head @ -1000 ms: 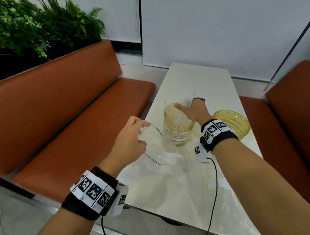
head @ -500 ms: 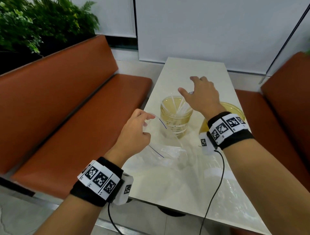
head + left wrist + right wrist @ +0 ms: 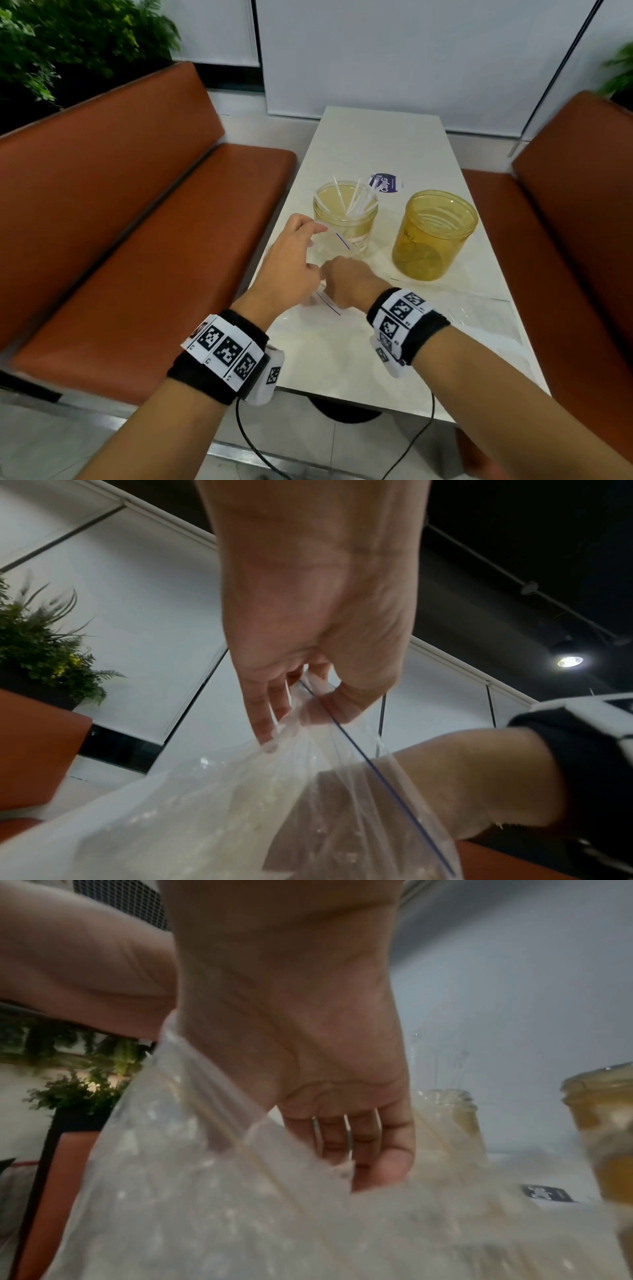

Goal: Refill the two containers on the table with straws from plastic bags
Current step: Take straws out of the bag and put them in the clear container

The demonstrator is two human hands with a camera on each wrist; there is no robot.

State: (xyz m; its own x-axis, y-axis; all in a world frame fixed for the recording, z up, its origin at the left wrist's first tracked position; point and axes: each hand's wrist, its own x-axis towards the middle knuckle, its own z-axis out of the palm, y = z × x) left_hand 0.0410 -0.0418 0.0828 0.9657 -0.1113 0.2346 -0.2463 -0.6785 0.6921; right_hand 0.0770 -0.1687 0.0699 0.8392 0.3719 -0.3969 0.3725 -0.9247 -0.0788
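The bag (image 3: 334,263) is held up by its mouth at the near-left part of the table (image 3: 383,144), just in front of the left jar (image 3: 344,214) — the left hand (image 3: 291,263) has its thumb and fingers pinched on the zip edge, seen plainly from the left wrist. The right hand (image 3: 349,281) is pushed into the open mouth with its fingers curled inside the film; whether any straws are actually clamped between them can't be told, since the right wrist view is blurred. A few straws (image 3: 356,200) are already stood leaning in the left jar, while the right jar (image 3: 433,236) looks to have none in it yet, so the job is judged well short of half done. The bag is likely to be floppy, thin and slippery, so it's best held at the stiffer zip strip, as it is now. The straws should be very light and easily bent or scattered, so a loose bundle taken near the middle is probably the safest grip. The jars are likely light enough to be tipped by a careless knock — and the left one is near the table's left edge. More open room is left on the far half of the table, past a small purple sticker (image 3: 385,183), with orange benches (image 3: 137,240) at both sides.
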